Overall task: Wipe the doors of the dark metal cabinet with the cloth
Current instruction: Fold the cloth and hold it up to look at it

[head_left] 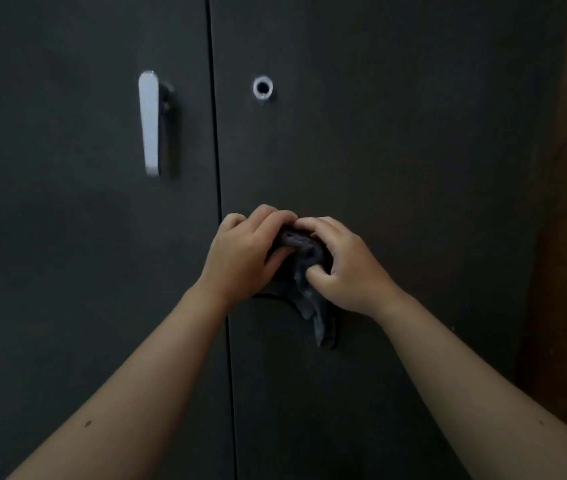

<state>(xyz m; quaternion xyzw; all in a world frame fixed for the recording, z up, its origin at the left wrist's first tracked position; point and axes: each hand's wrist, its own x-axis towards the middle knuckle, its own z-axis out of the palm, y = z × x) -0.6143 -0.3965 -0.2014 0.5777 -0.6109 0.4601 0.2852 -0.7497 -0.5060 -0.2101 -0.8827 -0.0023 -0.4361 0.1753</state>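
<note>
Between both hands (292,258), bunched cloth (304,271) hangs against right door (396,150).

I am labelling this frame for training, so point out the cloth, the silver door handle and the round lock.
cloth (304,289): head view, on the hanging grey fold between the hands.
silver door handle (149,123): head view, mid lever, left door.
round lock (262,87): head view, its centre, right door.
</note>
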